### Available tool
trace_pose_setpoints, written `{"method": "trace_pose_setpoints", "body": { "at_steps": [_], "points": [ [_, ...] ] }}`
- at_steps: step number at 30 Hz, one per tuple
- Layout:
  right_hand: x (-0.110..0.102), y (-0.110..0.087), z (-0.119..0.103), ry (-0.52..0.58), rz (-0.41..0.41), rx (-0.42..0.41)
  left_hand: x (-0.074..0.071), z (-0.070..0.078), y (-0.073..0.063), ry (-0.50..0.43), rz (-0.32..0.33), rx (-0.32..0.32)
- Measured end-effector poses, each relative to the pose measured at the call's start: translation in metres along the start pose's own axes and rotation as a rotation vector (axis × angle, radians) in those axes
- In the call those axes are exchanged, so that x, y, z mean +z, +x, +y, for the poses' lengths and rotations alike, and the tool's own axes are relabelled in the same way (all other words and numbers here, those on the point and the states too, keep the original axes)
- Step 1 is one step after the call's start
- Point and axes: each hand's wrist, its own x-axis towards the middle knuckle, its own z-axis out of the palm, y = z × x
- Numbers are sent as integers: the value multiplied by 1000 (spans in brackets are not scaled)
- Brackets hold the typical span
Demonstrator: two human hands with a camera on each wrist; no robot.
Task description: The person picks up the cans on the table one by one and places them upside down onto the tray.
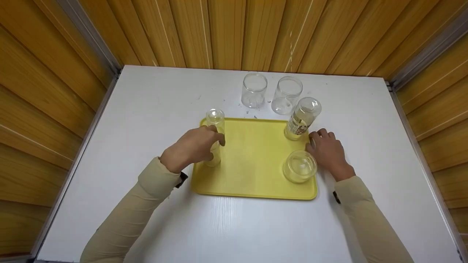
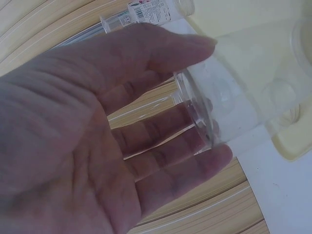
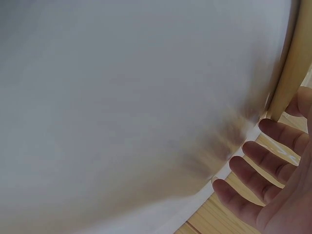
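My left hand (image 1: 197, 146) holds a tall clear container (image 1: 215, 118) at the left side of the yellow tray (image 1: 252, 157). In the left wrist view, my thumb and fingers go round one end of this clear container (image 2: 239, 97). My right hand (image 1: 327, 149) is at the tray's right edge with its fingers loosely bent. The right wrist view has my right fingertips (image 3: 239, 163) close to the white tabletop, with the thumb by the tray rim (image 3: 290, 73). Near this hand are a labelled clear bottle (image 1: 300, 122) and a short clear jar (image 1: 299, 167), both on the tray.
Two clear jars (image 1: 254, 91) stand behind the tray on the white table (image 1: 146, 109). Wood-patterned panels (image 1: 226, 33) enclose the table at the back and both sides.
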Motion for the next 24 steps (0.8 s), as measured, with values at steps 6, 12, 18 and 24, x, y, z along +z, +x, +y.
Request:
{"method": "trace_pose_setpoints", "body": {
  "at_steps": [6, 12, 18, 24],
  "points": [
    [0, 0, 0, 1, -7, 5, 0, 0, 1, 21, 3, 8],
    [0, 1, 1, -1, -16, 8, -3, 2, 2, 29, 11, 5],
    [0, 1, 1, 1, -32, 19, -10, 7, 4, 10, 50, 42],
    [-1, 1, 1, -5, -25, 16, -17, 10, 13, -11, 106, 65]
  ]
}}
